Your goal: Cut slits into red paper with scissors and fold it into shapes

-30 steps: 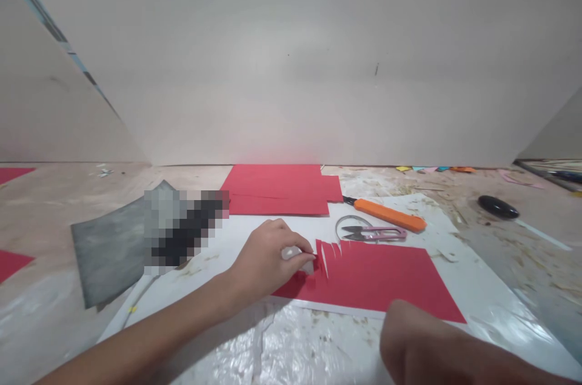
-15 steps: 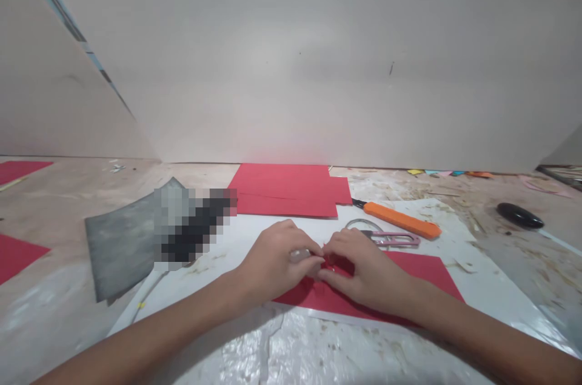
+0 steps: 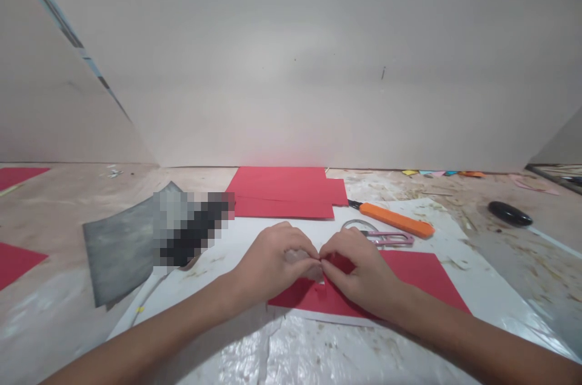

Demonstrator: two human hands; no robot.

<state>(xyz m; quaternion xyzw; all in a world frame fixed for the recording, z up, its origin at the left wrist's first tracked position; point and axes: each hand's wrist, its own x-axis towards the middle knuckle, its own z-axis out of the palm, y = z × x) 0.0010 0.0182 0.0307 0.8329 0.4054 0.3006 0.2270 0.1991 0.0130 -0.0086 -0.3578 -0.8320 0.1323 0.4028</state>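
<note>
With the meeting fingertips as the dial's centre, the red rectangular paper sheet point(image 3: 422, 279) lies flat right below them, spreading toward four o'clock, its slanted right edge fully in view. The left hand point(image 3: 279, 257) and right hand point(image 3: 361, 267) meet above its left part, each grip closed in a pinch on a bit of the red paper; just what sits between the tips is too small to tell. A little red curl shows under them.

Toward two o'clock only a narrow white band parts the sheet from the pink-handled metal snips point(image 3: 395, 238), and the orange plastic cutter point(image 3: 395, 219) lies just beyond. At six o'clock, glossy wrinkled film covers the table point(image 3: 254, 354), giving room toward the wearer; at ten, a broad stretch of the smooth white sheet point(image 3: 227, 239) gives more.

The stacked red cards point(image 3: 282, 191) at eleven reach almost to the pale upright panel point(image 3: 295, 70). At nine lies the rough, curved grey sheet point(image 3: 118, 245), partly under a pixelated patch. Near three, the shiny black oval object point(image 3: 510, 213) rests on stained, scrap-flecked film
</note>
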